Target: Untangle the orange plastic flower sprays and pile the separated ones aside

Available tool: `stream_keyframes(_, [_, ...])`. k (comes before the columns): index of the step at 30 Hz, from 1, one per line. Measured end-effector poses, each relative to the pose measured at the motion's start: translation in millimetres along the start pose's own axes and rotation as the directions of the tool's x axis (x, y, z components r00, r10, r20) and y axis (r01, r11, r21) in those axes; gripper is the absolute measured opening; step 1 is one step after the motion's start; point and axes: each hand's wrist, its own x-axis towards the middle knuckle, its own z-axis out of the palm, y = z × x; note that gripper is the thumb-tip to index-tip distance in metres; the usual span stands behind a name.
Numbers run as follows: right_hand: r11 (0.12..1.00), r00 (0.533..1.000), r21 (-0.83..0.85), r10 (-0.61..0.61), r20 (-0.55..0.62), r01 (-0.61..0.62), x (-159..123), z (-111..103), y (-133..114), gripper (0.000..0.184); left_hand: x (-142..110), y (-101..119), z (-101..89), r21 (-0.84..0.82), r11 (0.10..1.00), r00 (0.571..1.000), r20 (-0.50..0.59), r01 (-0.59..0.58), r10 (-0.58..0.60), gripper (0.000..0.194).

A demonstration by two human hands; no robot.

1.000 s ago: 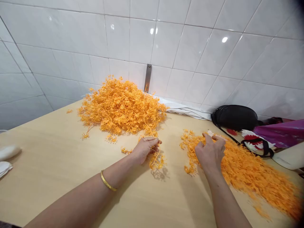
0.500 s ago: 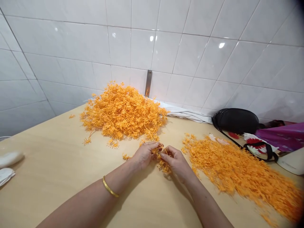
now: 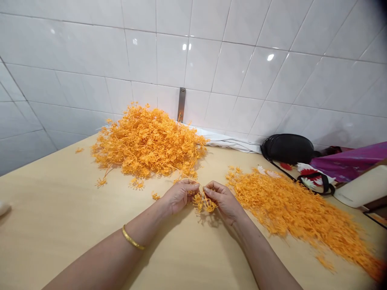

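Observation:
Both of my hands meet at the middle of a pale wooden table [image 3: 60,209]. My left hand [image 3: 178,195], with a gold bangle on its wrist, pinches one end of a small orange plastic flower sprig [image 3: 203,202]. My right hand [image 3: 222,198] pinches the sprig's other end, fingers closed. A tall tangled heap of orange sprigs [image 3: 148,141] lies behind my left hand. A flatter spread of orange sprigs [image 3: 290,209] lies to the right of my right hand.
A white tiled wall rises behind the table, with a metal bracket [image 3: 181,104] on it. A white cloth [image 3: 229,141], a black pouch [image 3: 288,148] with a strap, flowered fabric and purple fabric [image 3: 347,163] sit at the back right. Loose orange bits dot the table.
My right hand left the right-hand spread and came to the middle, joining my left hand on the sprig. The view has shifted slightly to the right.

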Motion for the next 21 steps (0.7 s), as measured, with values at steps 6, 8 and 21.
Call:
stream_keyframes(6, [0.968, 0.996, -0.239, -0.081, -0.021, 0.074, 1.7, -7.1, 2.2, 0.019, -0.1, 4.0, -1.7, -0.049, 0.989, 0.989, 0.066, 0.139, -0.135, 0.029])
stream_keyframes(8, [0.936, 0.995, -0.34, -0.101, -0.021, 0.088, 2.0, -7.6, 3.3, 0.016, -0.7, 4.6, -0.3, -0.044, 0.989, 0.989, 0.03, 0.143, -0.142, 0.025])
stream_keyframes(21, [0.668, 0.908, -0.631, -0.391, 0.152, 0.393, -5.0, 2.6, 0.5, 0.035, -2.4, -9.9, 4.0, 0.196, 0.979, 0.998, 0.048, -0.052, 0.043, 0.017])
